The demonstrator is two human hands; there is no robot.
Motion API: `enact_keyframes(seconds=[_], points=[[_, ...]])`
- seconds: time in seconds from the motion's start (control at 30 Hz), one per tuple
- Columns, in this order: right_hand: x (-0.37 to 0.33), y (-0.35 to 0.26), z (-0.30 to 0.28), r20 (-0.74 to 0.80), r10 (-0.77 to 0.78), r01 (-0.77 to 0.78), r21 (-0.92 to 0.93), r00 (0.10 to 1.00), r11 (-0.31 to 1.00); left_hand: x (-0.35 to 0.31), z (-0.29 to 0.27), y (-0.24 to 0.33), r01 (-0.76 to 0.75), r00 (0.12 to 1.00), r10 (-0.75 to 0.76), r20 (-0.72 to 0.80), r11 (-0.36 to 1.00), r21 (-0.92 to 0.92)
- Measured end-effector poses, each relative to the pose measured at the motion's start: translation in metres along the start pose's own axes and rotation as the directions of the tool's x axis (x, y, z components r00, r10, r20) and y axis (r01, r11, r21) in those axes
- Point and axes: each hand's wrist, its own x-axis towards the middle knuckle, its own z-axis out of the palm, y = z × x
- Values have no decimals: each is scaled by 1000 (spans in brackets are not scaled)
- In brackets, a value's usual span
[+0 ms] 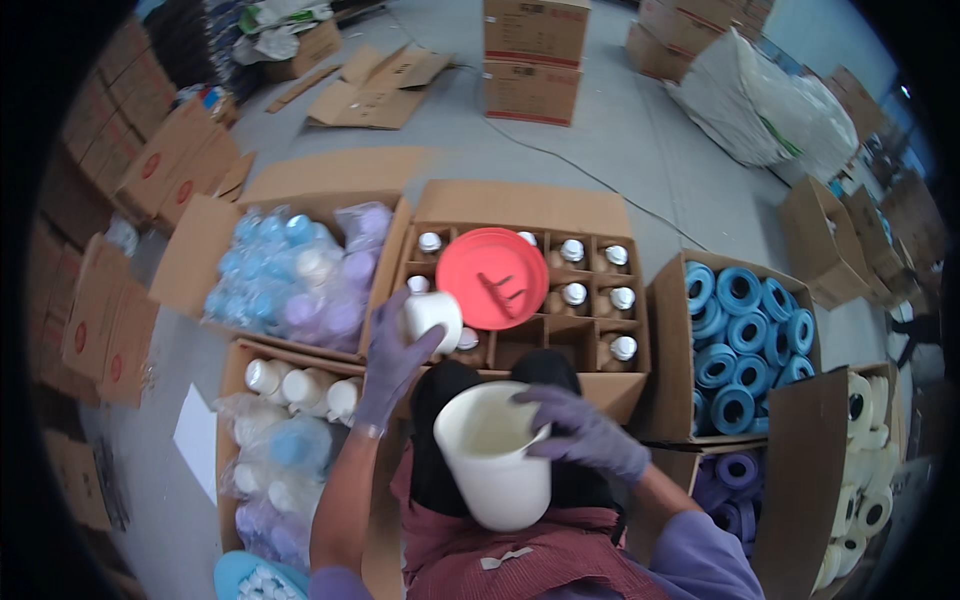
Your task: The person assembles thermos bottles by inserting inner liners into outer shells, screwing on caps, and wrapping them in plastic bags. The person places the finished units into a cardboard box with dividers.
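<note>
The left hand is closed around a small white cup (434, 324), just to its right; the half-curled right hand (590, 432) holds a larger white tub (492, 475) at the rim, to its left.

No full words legible. Stacked cartons (531, 50) at 12 o'clock carry red print, a dark printed patch and red lines near each lower edge; too small to read. Leaning carton (165, 165) at 10 o'clock has round red marks, lettering unclear. Carton (92, 315) at 9 o'clock: red round marks too, also unreadable. Flattened carton (375, 90) at 11 o'clock shows small dark print, blurred. Cartons (690, 28) at 1 o'clock bear faint red print, same problem.
</note>
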Motion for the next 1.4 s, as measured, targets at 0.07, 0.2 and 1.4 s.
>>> enact_keyframes(seconds=[0.07,0.2,1.4], points=[[4,17,-11,36,-6,1,111,999,994,44,47,-11,-203,977,169,131,923,326],[16,131,-104,-536,-80,-301,-585,840,753,74,104,-45,-63,978,-23,207,914,400],[40,-15,-10,-731,-323,138,-303,601,943,-16,31,63,197,980,-93,175,565,-802]])
